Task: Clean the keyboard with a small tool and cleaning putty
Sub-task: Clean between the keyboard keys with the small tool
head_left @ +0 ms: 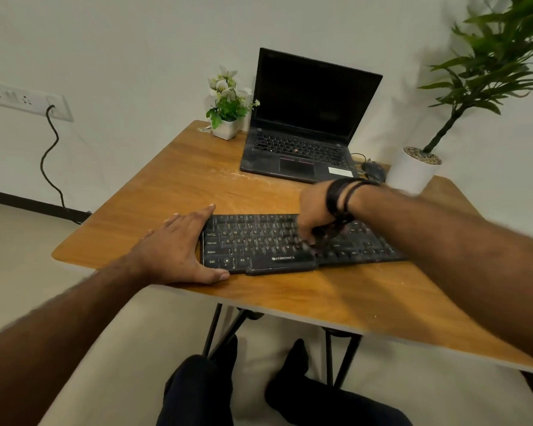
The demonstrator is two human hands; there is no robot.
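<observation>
Black keyboard (290, 241), "ZEBRONICS" printed on front. Left hand (179, 247) is lying flat, fingers straight, bracing its end. Right hand (314, 213) fingers are curling down onto keys; grip's too blurry.

Right hand (313, 215) grip: motion-blurred.

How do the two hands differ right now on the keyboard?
The left hand lies flat with straight fingers against the left end of the keyboard, bracing it; the right hand is over the middle keys with fingers curled downward, blurred. The left hand sits mostly on the table; the right is above the keys. The right wrist wears dark bands; the left is bare. Whether the right holds a tool is unclear.
</observation>
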